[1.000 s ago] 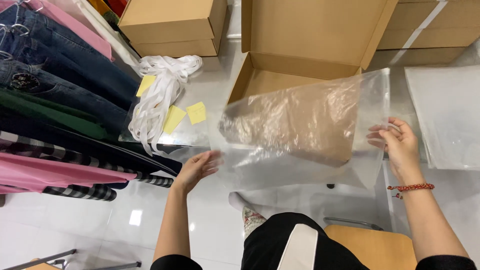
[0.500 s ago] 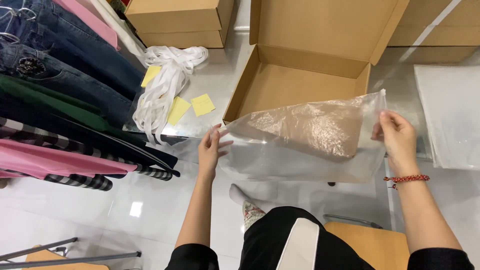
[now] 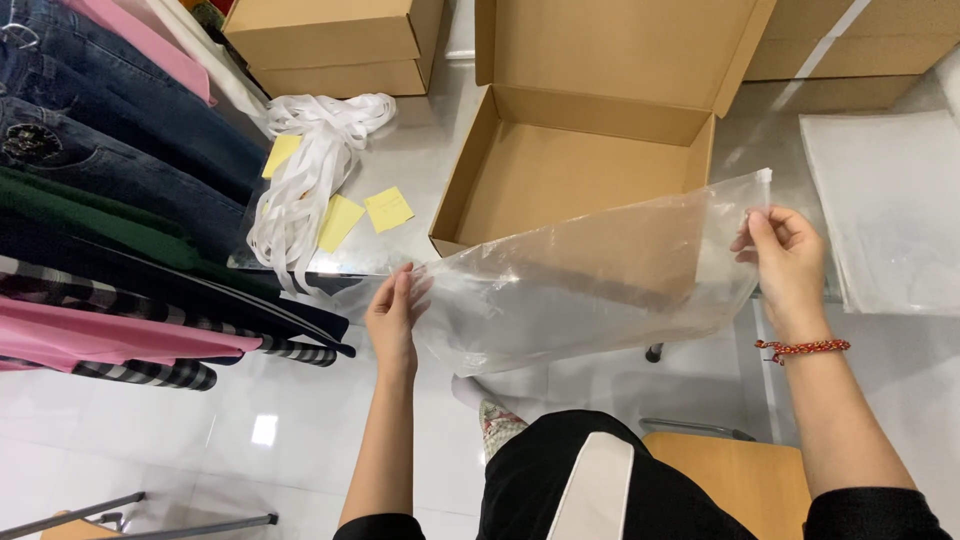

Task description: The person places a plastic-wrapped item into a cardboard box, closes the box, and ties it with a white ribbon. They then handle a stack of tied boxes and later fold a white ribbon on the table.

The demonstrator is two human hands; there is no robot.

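I hold a large clear plastic bag (image 3: 590, 280) stretched between both hands, in front of an open brown cardboard box (image 3: 580, 160). My right hand (image 3: 785, 255), with a red bracelet on the wrist, pinches the bag's top right corner. My left hand (image 3: 395, 310) grips the bag's lower left edge with the fingers pointing up. The bag looks empty and hangs over the near edge of the table, partly covering the box's front wall.
Folded clothes (image 3: 110, 200) are stacked at the left. A bundle of white straps (image 3: 310, 160) and yellow sticky notes (image 3: 365, 212) lie on the table. Closed cardboard boxes (image 3: 330, 40) stand at the back. More clear bags (image 3: 885, 200) lie at the right. A wooden stool (image 3: 730, 470) is below.
My left hand rose from beneath the bag and took hold of its left edge. The bag turned from hanging slack to being held flatter and wider between both hands.
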